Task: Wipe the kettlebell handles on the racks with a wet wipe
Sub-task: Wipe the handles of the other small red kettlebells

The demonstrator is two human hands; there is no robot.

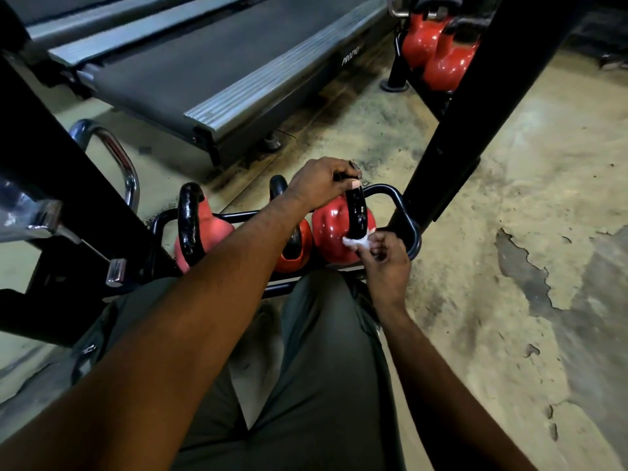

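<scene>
Kettlebell point(334, 232), red, is sitting at rack's point(414, 232) right end; left hand point(323, 185) is gripping handle point(356, 212) top, right hand point(387, 256) is pinching white wipe point(355, 242) against handle base.

Mid kettlebell point(299, 248): mostly hidden behind L forearm point(221, 287); only its handle top & a strip of red body showed. On the R-most bell, top of handle point(356, 212) was covered by L hand point(319, 181), which gripped it. Wet wipe point(353, 242): small white bit visible at handle base, rest tucked in R hand point(387, 256), whose fingers pinched it. Rack point(413, 229) near rail was hidden by legs point(323, 351). Far kettlebells point(441, 52): tops cut by upper edge, partly behind black upright point(475, 96); count unclear. Treadmill point(204, 62) was cut off top & left; side lettering too small to read for sure. Chrome part point(20, 212) at left edge was blurred, cut off; couldn't ID.
</scene>
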